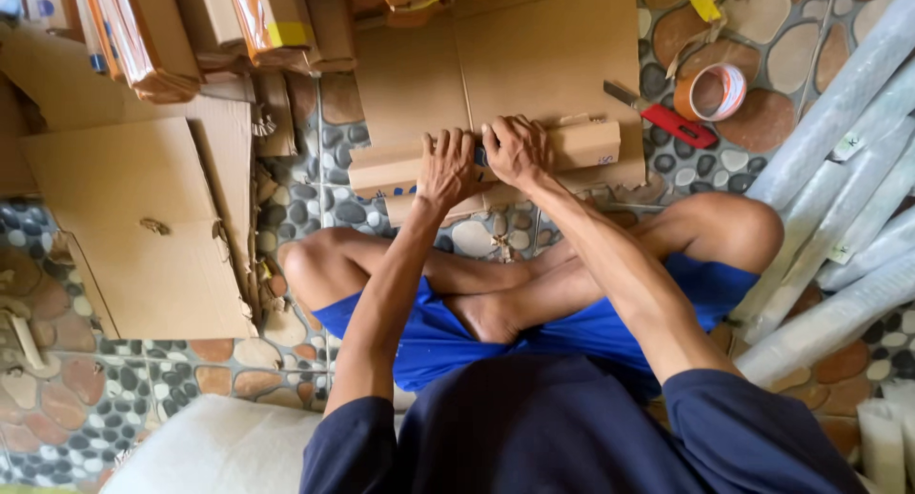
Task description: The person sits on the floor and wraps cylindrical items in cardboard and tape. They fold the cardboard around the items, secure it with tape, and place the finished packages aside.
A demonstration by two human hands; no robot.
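I sit cross-legged on a pebble-patterned floor. A long flat folded cardboard piece [581, 146] lies across the floor in front of my shins, on top of a larger cardboard sheet [496, 65]. My left hand [446, 167] and my right hand [516, 151] press down side by side on the middle of the folded piece, fingers curled over its far edge. A small dark object shows between the two hands; what it is cannot be told.
A red-handled cutter [672, 120] and a roll of brown tape [710, 92] lie on the floor at the right. Wrapped white tubes [839, 170] lean at far right. Flat cardboard sheets [143, 218] lie left; taped boxes [143, 37] stand behind.
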